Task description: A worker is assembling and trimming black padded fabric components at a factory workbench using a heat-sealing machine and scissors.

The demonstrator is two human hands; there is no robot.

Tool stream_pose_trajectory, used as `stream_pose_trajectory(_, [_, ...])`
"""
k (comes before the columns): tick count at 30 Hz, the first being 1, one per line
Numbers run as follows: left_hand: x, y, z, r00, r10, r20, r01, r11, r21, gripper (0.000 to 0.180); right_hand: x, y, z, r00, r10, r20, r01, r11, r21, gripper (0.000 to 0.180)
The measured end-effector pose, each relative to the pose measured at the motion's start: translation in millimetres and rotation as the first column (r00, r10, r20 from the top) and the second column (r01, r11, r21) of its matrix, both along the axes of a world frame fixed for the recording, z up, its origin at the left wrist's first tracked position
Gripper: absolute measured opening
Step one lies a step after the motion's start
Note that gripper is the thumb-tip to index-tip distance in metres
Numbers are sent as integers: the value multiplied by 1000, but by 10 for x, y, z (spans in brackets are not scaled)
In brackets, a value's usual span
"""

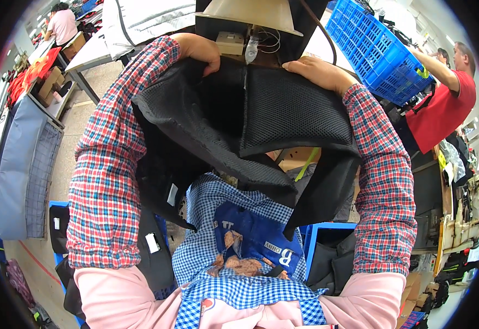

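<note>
A large black padded mesh piece (pixel 299 109), sewn from several panels, hangs in front of me over my lap. A seam runs down between its left and right parts, and the lower flaps droop apart. My left hand (pixel 202 50) is closed over its upper left edge, fingers curled down. On the upper right edge my right hand (pixel 324 74) grips the same piece, thumb toward the seam and the other fingers hidden behind it. Just beyond the piece stand a white lamp bulb (pixel 251 50) and a beige lamp shade (pixel 250 15).
Blue bins (pixel 327 230) with black pieces stand by my lap on both sides. At the upper right, a person in a red shirt (pixel 448 112) reaches to a blue crate (pixel 371 49). A grey-covered wire rack (pixel 23 164) stands left. Another person (pixel 63 24) sits far left.
</note>
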State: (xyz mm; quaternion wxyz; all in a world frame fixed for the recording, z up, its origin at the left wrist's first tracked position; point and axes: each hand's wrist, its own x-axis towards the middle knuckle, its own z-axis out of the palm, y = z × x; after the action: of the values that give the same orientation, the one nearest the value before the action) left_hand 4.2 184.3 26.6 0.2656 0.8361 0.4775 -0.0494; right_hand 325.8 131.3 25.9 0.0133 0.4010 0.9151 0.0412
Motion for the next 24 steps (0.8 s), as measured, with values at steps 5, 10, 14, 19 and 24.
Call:
stream_pose_trajectory(5, [4, 126, -17, 996, -83, -28, 84, 996, 26, 20, 7, 11, 24, 998, -48, -28, 46, 998, -40, 39])
stream_pose_trajectory(10, [86, 181, -2, 992, 5, -127, -10, 999, -38, 17, 76, 117, -36, 1000, 27, 1, -27, 999, 22, 38])
stream_pose_trajectory(14, [52, 306, -52, 982, -65, -180, 50, 995, -85, 17, 75, 174, -49, 999, 41, 18, -42, 997, 58, 38])
stream_pose_trajectory(19, [17, 294, -74, 988, -54, -143, 54, 999, -7, 16, 55, 144, -50, 1000, 8, 3, -8, 999, 38, 38])
stream_pose_trajectory(24, [85, 188, 6, 988, 63, -138, -71, 996, -48, 25, 69, 148, -46, 999, 21, 25, -22, 999, 41, 38])
